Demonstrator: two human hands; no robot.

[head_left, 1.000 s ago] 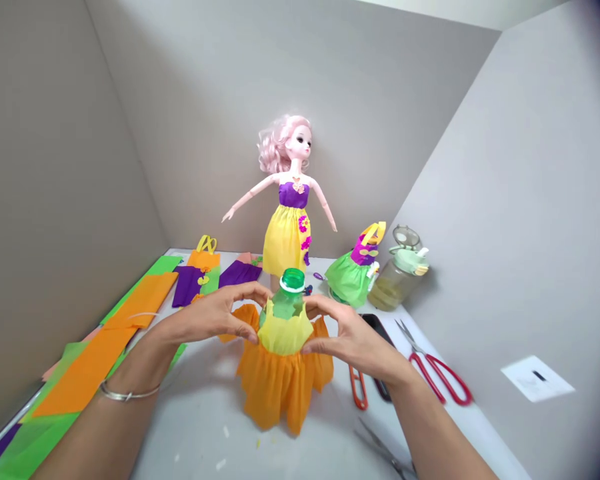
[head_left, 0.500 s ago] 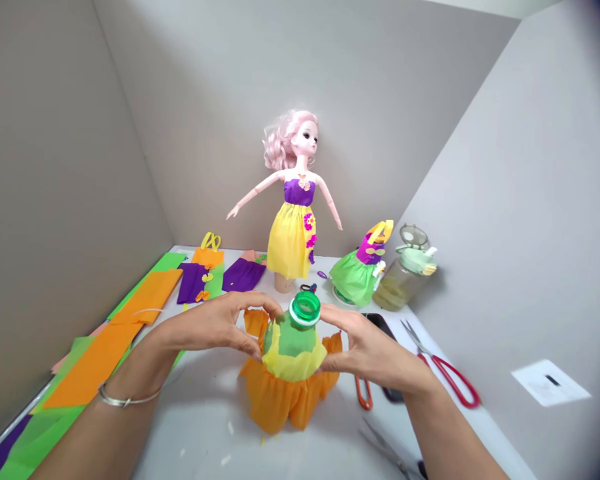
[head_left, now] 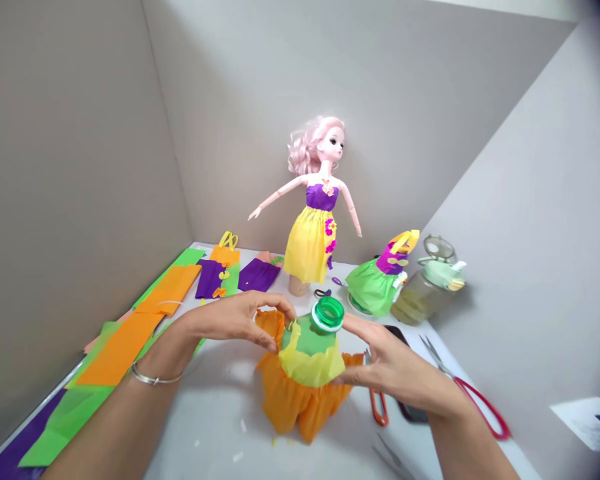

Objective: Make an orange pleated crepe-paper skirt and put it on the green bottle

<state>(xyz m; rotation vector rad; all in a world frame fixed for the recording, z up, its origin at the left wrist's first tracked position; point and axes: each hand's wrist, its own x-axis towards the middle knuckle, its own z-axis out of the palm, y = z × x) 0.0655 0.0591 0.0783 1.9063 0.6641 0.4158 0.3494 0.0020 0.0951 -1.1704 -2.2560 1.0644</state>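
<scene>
A green plastic bottle (head_left: 307,337) with an uncapped neck stands on the table between my hands. Yellow crepe paper (head_left: 310,368) wraps its upper part, and a ruffled orange crepe-paper skirt (head_left: 300,403) flares out below. My left hand (head_left: 250,323) grips the bottle's left side, thumb and fingers curved at the yellow paper's edge. On the other side, my right hand (head_left: 387,360) holds it, thumb in front on the yellow paper and fingers behind the neck. Parts of the right fingers are hidden by the bottle.
Behind stands a doll (head_left: 320,207) in a purple and yellow dress. A small green-skirted dress (head_left: 375,283) and a lidded jar (head_left: 423,293) are at back right. Red-handled scissors (head_left: 480,403), a phone (head_left: 411,412) and an orange-handled tool (head_left: 379,408) lie right; orange paper strips (head_left: 125,350) lie left.
The whole view has shifted, so everything appears further right. Both hands keep their hold on the bottle, which leans slightly more to the right.
</scene>
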